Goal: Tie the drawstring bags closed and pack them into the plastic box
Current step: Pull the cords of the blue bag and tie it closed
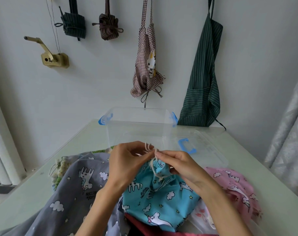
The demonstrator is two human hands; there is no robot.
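- Grey cotton drawstring bag (71, 189) printed with unicorns and clouds lies spread at the near left of the pale green table (247, 167), with a green-and-cream patterned bag (59, 169) partly hidden beneath its far edge.
- Left hand (126, 160) has its fingers curled, thumb and fingertips pinching the cream drawstring cord (151, 150) just above the bag mouth.
- Turquoise unicorn-print drawstring bag (158, 196) sits in the near middle, its neck gathered tight, cord loops standing up between the two hands.
- Right hand (180, 165) pinches the same cord from the other side, fingertips nearly touching those of the left hand; its remaining fingers rest curled against the gathered neck.
- Clear plastic box (138, 126) with blue side latches stands open at the far middle of the table, just beyond the hands.
- Clear plastic lid (204, 149) with a blue handle lies flat to the right of the box.
- Pink unicorn-print bag (233, 183) lies at the near right, beside the right wrist.
- Aprons hang on the wall behind: a checked apron (148, 65) above the box and a green striped apron (202, 79) further right.
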